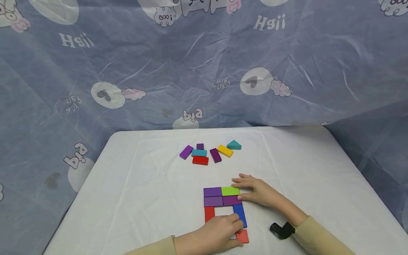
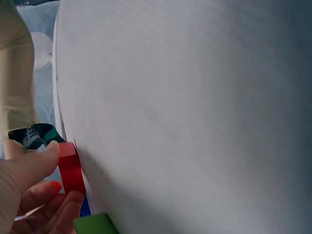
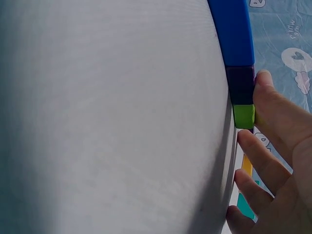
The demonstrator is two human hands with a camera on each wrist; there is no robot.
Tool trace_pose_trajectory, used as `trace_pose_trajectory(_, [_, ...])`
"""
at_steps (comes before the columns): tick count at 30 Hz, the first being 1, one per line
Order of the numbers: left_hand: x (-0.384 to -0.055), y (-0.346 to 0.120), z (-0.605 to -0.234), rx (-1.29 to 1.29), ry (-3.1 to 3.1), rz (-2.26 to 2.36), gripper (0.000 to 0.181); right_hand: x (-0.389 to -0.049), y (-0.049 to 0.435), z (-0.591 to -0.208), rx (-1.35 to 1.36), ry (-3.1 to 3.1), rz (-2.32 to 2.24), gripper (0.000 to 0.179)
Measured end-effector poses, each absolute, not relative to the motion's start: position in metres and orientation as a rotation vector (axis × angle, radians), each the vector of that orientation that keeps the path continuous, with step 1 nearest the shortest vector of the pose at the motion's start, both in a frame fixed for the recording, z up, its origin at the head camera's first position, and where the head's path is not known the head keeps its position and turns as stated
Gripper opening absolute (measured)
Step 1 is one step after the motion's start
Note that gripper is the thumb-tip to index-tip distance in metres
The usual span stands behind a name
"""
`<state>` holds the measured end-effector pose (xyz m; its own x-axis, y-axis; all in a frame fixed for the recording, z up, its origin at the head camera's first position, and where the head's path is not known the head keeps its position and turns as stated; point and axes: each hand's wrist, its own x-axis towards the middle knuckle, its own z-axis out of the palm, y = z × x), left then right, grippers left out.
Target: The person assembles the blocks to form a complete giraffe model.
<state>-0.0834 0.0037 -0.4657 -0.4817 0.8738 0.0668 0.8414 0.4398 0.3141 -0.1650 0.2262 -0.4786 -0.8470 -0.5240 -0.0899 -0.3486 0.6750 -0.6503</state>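
1. The step in hand looks like fitting the red block [image 1: 243, 236] at the near end of the blue block [image 1: 241, 216], along the right side of a flat layout.
2. The next move seems to call for squaring the red block to the blue one, then letting go without nudging its neighbours.
3. The left hand [image 1: 218, 230] pinches the red block between thumb and fingertips; the left wrist view shows thumb at one end, a fingertip at the other.
4. The red block lies just beside the blue block's near end; whether they touch, I cannot tell.
5. The right hand [image 1: 259, 190] has its fingers spread, pinching nothing. Its thumb touches the right end of the dark purple block [image 1: 232, 200]; an index fingertip sits beside the green block [image 1: 230, 191], contact unclear.
6. Loose blocks [image 1: 225, 151] lie well apart, farther back.
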Motion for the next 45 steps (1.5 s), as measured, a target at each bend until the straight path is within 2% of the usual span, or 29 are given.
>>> trace_pose_trajectory(22, [-0.087, 0.006, -0.471, 1.451, 2.574, 0.551, 0.026, -0.165, 0.228, -0.481, -0.720, 2.622, -0.949, 0.047])
trace_pose_trajectory(29, [-0.090, -0.003, -0.457, 1.265, 2.612, 0.624, 0.025, -0.166, 0.228, -0.482, -0.727, 2.614, -0.951, 0.047])
trace_pose_trajectory(36, [-0.120, -0.037, -0.443, 1.006, 2.739, 0.695, 0.027, -0.166, 0.226, -0.479, -0.685, 2.602, -0.941, 0.048])
trace_pose_trajectory(45, [-0.156, -0.086, -0.471, 0.921, 2.678, 0.702, 0.046, -0.165, 0.225, -0.478, -0.671, 2.596, -0.949, 0.048])
